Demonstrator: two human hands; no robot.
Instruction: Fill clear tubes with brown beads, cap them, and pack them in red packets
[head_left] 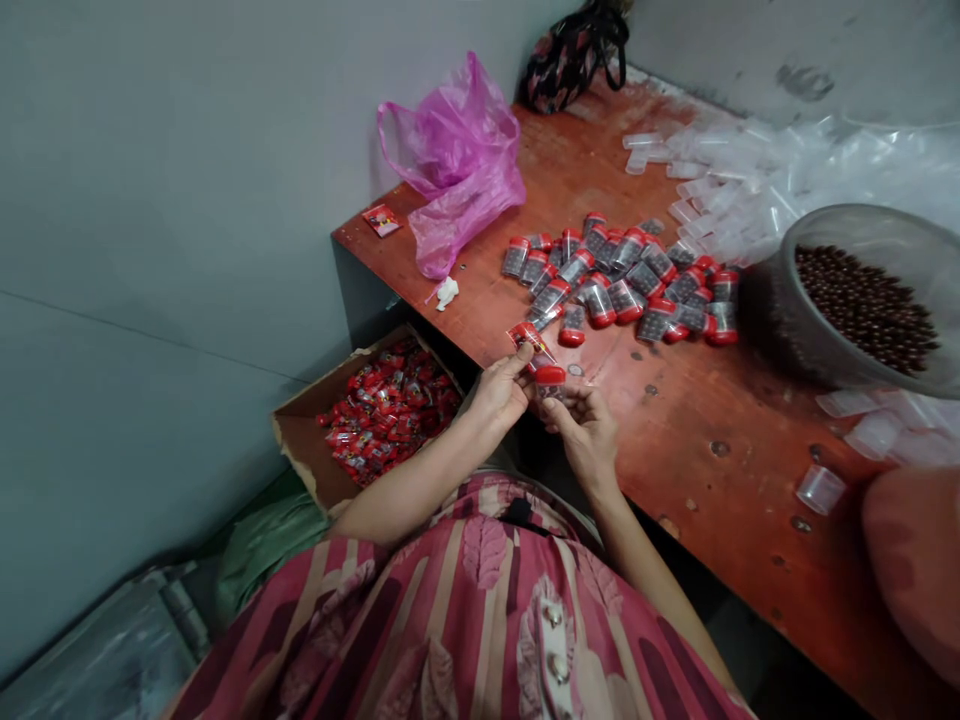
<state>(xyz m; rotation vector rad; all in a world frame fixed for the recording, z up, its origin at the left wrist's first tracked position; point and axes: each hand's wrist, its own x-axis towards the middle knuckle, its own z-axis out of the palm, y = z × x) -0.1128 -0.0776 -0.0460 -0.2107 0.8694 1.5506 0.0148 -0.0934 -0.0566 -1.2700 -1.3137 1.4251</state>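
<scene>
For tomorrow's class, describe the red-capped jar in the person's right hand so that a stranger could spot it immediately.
On the stained orange wooden table, find the heap of red-capped clear jars. Just below it, the person's right hand grips one more jar, red cap up. Unlike the heap, it is lifted off the table.

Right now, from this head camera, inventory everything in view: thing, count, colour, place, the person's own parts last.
wooden table: one, reddish, ahead
red-capped tubes: dozens, red, heaped mid-table
clear plastic tubes: many, transparent, far end
plastic tub: one, grey, right, holding dark round pieces
cardboard box: one, brown, lower left, holding red packets
plastic bag: one, pink, far left on table
handbag: one, black patterned, far corner
striped garment: one, pink, on the person
left hand: one, at centre, holding a red packet
right hand: one, at centre, holding a red-capped tube
</scene>
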